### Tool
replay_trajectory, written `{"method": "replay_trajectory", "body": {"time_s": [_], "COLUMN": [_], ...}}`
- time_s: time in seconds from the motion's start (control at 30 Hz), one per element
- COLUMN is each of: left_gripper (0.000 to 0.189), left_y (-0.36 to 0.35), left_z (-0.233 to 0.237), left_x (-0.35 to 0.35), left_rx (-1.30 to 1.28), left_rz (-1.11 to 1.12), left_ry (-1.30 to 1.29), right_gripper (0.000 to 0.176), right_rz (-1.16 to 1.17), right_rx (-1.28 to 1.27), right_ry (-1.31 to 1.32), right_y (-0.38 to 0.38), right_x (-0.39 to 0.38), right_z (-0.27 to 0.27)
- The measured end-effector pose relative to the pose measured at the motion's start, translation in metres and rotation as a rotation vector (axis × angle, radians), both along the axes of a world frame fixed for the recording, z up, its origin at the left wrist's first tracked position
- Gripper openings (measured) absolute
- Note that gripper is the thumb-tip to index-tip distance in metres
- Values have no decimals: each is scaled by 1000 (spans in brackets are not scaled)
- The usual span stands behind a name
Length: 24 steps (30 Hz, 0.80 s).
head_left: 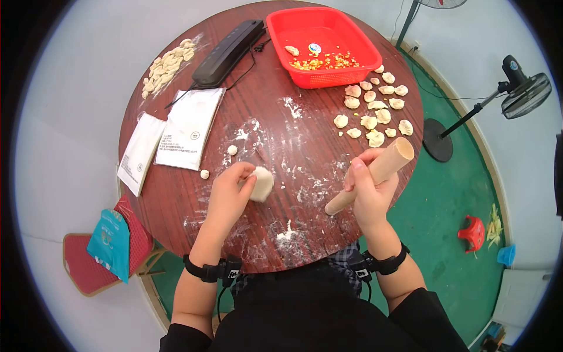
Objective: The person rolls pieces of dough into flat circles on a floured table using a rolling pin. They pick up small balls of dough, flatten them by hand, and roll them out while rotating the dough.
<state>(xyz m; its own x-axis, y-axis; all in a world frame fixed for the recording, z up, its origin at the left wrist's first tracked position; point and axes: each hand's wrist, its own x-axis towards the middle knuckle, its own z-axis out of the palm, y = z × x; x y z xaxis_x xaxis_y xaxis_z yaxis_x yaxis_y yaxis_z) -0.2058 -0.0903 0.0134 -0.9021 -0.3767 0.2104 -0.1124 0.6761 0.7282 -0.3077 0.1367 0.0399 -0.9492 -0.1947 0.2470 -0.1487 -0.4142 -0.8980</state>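
My left hand (pixel 230 190) pinches the edge of a flat, pale dough wrapper (pixel 262 185) over the floury table. In my right hand (pixel 370 186) is a wooden rolling pin (pixel 387 163), held at a slant with its lower end at the tabletop. Two small dough balls lie near my left hand: one dough ball (pixel 232 150) beyond it, another dough ball (pixel 204 174) to its left. Beyond my right hand, several filled dumplings (pixel 382 116) are spread on the table.
A red basket (pixel 274 35) with yellow and orange bits stands at the back. Left of it are a black vacuum sealer (pixel 229 53), a dumpling pile (pixel 167 67) and white packets (pixel 189 132). A fan (pixel 522 94) stands right of the round table (pixel 264 111); a chair (pixel 82 258) is at left.
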Motion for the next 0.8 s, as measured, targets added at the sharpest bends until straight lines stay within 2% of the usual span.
{"method": "replay_trajectory", "body": {"time_s": [0.03,0.07,0.13,0.2,0.27,0.37,0.4,0.43,0.47,0.53,0.67,0.73,0.8], "left_gripper": [10,10,12,20,26,34,34,38,42,45,51,50,50], "left_y": [3,8,14,23,32,40,39,37,35,34,38,42,41], "left_z": [2,7,18,10,-8,-23,-23,-22,-21,-29,-34,-33,-30], "left_x": [-5,-5,-6,-2,10,30,32,35,38,43,54,58,62], "left_rx": [-98,-97,-495,-594,-645,-504,-501,-537,-572,-569,-496,-504,-510], "left_rz": [-22,-23,-175,-294,-447,-436,-437,-368,-294,-280,-245,-231,-217], "left_ry": [106,107,135,137,-172,-49,-49,-56,-62,-111,-189,-178,-170], "right_gripper": [11,11,11,11,11,13,15,19,19,23,31,32,34], "right_rz": [6,4,-19,-14,-9,-4,8,22,27,74,236,222,306], "right_rx": [6,8,49,33,19,102,244,386,390,952,1098,1056,1152], "right_ry": [15,16,14,4,-4,39,72,104,105,522,419,565,561], "right_y": [0,-1,-2,-4,-4,-7,-11,-16,-22,-39,-71,-83,-88], "right_x": [0,0,1,2,2,-1,-2,-2,-4,-5,7,12,21], "right_z": [0,0,0,0,-1,0,6,10,11,15,-24,-52,-51]}}
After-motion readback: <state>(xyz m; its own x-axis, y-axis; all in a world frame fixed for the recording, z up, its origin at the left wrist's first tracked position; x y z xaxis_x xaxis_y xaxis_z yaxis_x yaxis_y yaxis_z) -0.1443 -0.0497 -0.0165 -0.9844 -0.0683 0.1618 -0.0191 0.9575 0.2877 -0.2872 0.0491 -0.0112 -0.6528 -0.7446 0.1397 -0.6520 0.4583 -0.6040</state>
